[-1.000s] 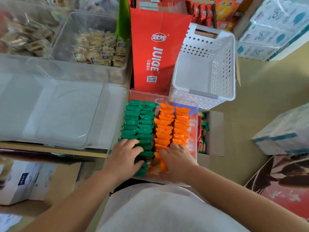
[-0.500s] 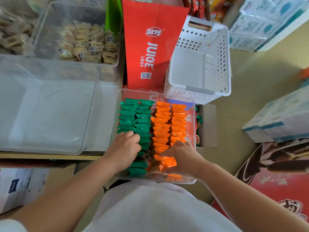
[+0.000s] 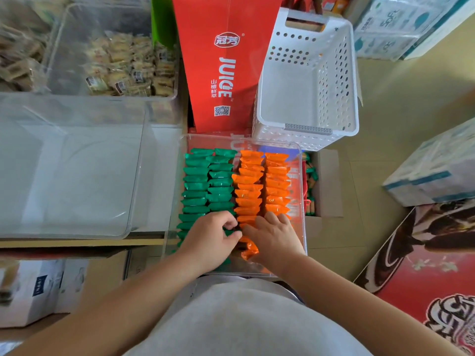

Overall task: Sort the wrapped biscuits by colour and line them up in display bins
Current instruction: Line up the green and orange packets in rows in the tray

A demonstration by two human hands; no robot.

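Note:
A clear display bin [image 3: 301, 181] sits in front of me. Two columns of green wrapped biscuits [image 3: 205, 181] fill its left half and two columns of orange wrapped biscuits [image 3: 262, 181] its right half. My left hand [image 3: 209, 242] is at the near end of the green columns, its curled fingers and thumb pinching a green biscuit. Beside it, my right hand [image 3: 276, 237] lies with straight fingers on the near end of the orange columns. A few loose orange biscuits [image 3: 248, 251] show between the two hands. Both hands hide the nearest rows.
A large empty clear bin [image 3: 77, 170] stands to the left. Behind it is a clear bin of beige wrapped snacks [image 3: 123, 68]. A red juice carton [image 3: 223, 68] and a white perforated basket [image 3: 308, 80] stand behind the display bin. An open cardboard box [image 3: 326, 181] sits to the right.
My right hand has let go of the orange biscuits it held and now lies flat on the orange rows. My left hand has shifted right, towards the inner green column.

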